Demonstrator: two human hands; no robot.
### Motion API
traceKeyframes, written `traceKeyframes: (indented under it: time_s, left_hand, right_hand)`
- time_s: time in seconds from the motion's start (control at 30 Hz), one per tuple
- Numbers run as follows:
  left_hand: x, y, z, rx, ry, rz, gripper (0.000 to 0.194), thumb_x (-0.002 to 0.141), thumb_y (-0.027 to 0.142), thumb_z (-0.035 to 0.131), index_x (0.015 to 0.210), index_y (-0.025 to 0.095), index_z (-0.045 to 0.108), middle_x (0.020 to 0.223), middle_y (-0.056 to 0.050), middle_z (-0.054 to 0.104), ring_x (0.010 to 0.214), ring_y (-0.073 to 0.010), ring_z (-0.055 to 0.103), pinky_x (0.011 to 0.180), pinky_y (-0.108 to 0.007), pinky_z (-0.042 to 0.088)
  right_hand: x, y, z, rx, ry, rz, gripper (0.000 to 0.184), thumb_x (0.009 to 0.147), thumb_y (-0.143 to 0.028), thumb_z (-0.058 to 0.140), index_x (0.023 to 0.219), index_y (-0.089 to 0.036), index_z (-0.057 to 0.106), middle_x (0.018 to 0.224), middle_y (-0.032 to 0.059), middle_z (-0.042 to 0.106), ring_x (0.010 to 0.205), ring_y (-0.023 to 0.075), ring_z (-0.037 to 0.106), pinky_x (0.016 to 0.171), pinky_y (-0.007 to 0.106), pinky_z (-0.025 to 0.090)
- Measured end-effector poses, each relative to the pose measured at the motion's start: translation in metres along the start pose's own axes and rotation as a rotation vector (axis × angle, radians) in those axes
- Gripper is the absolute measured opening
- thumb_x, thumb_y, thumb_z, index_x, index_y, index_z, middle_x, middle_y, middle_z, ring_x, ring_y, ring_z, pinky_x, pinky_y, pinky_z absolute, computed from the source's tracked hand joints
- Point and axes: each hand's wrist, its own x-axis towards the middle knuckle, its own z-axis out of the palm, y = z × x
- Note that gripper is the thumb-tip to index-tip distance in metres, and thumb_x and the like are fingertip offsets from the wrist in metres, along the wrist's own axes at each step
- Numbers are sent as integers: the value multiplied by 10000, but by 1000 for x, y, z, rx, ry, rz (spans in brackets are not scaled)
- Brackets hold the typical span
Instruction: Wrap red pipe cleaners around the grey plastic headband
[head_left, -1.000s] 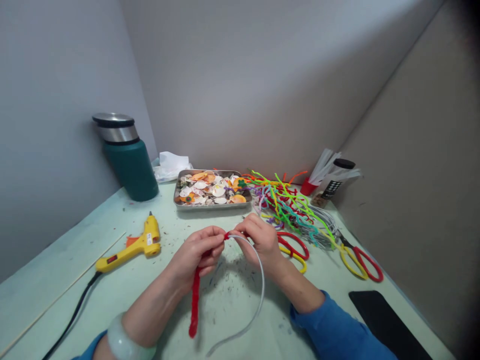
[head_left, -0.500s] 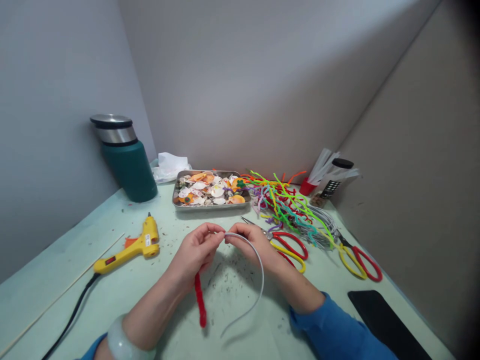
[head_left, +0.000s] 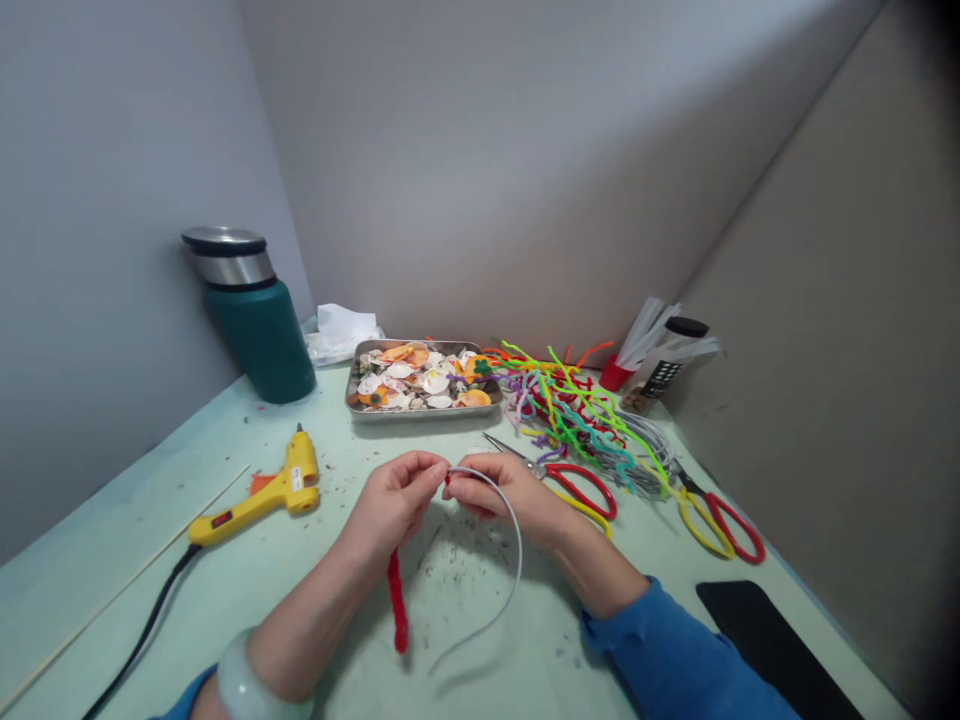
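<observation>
My left hand (head_left: 401,497) pinches one end of a thin grey wire (head_left: 517,545) between thumb and fingertips. From there the wire arcs over my right hand and curves down toward the table. A red pipe cleaner (head_left: 397,610) hangs below my left palm, its upper part hidden by the fingers. My right hand (head_left: 504,490) is closed at the same spot, thumb against fingers, on a short bit of red pipe cleaner beside the wire end. The fingertips of both hands nearly meet.
A yellow glue gun (head_left: 262,495) and a thin stick (head_left: 127,590) lie left. Behind are a green bottle (head_left: 259,335), a shell tray (head_left: 424,415) and tangled pipe cleaners (head_left: 570,410). Scissors (head_left: 581,485), more scissors (head_left: 724,520) and a black flat object (head_left: 772,645) lie right.
My right fingers have shifted slightly, and a bit of red now shows at their tips. The wire's free end and the hanging red pipe cleaner have swung a little left.
</observation>
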Motion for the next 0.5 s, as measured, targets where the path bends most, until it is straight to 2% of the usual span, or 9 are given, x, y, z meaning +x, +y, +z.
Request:
traceKeyframes:
  time_s: [0.1, 0.17, 0.23, 0.33, 0.43, 0.5]
  left_hand:
    - [1, -2, 1, 51, 33, 14, 325, 731, 484, 618, 761, 167, 558, 420, 110, 313, 349, -33, 185, 330, -161, 145]
    - [2, -3, 1, 72, 70, 29, 309, 745, 474, 602, 736, 171, 543, 430, 106, 319, 356, -34, 196, 336, -160, 154]
    - [4, -3, -1, 76, 114, 34, 294, 750, 463, 598, 733, 177, 531, 439, 105, 323, 362, -38, 205, 341, -161, 164]
    - [7, -6, -5, 88, 205, 43, 277, 752, 449, 600, 757, 180, 536, 443, 105, 323, 367, -44, 217, 347, -163, 167]
    - [10, -10, -9, 110, 294, 76, 289, 748, 457, 606, 785, 174, 564, 448, 102, 327, 374, -50, 236, 353, -166, 177]
    - [11, -12, -10, 109, 324, 105, 302, 741, 463, 614, 787, 166, 584, 455, 98, 336, 379, -53, 247, 356, -171, 188]
  right_hand:
    - [0, 1, -1, 10, -20, -2, 328, 797, -426, 612, 637, -156, 515, 524, -55, 413, 486, 71, 337, 474, 217, 254]
    - [2, 3, -4, 0, -27, 27, 260, 798, -394, 610, 726, -147, 577, 555, -50, 446, 495, 72, 365, 482, 213, 272]
    - [5, 6, -9, -74, 26, 32, 219, 800, -357, 604, 832, -142, 630, 618, -27, 516, 533, 85, 425, 503, 214, 311]
    - [6, 6, -15, -298, 309, -80, 163, 817, -274, 573, 863, -148, 666, 769, 27, 629, 689, 133, 543, 620, 249, 404]
    - [1, -5, -14, -500, 620, -310, 158, 862, -227, 521, 868, -160, 663, 843, 45, 658, 781, 153, 584, 703, 268, 431]
    - [-6, -15, -7, -591, 627, -452, 167, 890, -217, 497, 930, -163, 649, 841, 43, 667, 774, 145, 600, 718, 260, 443]
